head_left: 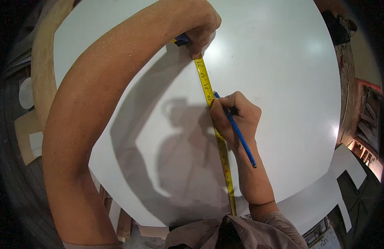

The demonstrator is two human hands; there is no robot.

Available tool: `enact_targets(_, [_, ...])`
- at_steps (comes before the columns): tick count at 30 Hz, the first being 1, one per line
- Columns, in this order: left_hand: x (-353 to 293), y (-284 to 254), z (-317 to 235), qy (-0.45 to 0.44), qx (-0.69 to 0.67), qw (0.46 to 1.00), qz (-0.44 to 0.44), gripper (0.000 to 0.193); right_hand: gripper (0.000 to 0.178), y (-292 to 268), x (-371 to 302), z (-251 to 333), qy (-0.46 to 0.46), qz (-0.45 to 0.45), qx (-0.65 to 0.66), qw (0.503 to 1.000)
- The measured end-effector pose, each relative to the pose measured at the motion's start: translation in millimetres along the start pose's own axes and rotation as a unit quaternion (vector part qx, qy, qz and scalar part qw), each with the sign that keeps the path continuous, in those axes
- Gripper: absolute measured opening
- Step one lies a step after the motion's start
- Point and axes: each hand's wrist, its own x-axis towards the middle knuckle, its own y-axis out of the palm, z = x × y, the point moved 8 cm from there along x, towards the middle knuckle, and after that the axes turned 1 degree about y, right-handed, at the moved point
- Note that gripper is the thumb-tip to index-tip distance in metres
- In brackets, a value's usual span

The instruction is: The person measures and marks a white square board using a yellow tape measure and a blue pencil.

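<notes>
A yellow tape measure (203, 75) is drawn out across a large white board (291, 116), from the board's near edge by my body to my left hand (200, 31) at the far side. That hand is closed round the dark blue and yellow tape case (182, 40), which shows only in part beneath it. My right hand (237, 114) pinches a blue pencil (241, 137), its tip against the board just beside the tape's right edge. The heel of this hand rests by the blade, partly covering it.
Cut white sheet pieces (324, 203) lie past the board's near right side. Beyond its left edge are a wooden plank (44, 79) and a brown piece of board (28, 133) on a dark floor. A dark object (339, 29) sits at the far right.
</notes>
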Motion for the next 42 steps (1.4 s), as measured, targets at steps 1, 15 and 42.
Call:
enact_targets(1, [0.6,-0.6,-0.2,0.000,-0.003,1.000,-0.001,0.040,0.032,0.0,0.5,-1.0,-0.004,0.003,-0.002,1.000])
enact_targets(15, [-0.2,3.4,3.1,0.006,-0.059,0.998,0.017,0.040,0.030,2.6,-0.7,-1.2,0.028,0.030,0.048,0.998])
enact_targets(42, [-7.8,0.9,-1.3,0.017,-0.063,0.998,-0.008,0.037,0.020,1.4,-3.5,-7.4,0.023,0.035,0.052,0.998])
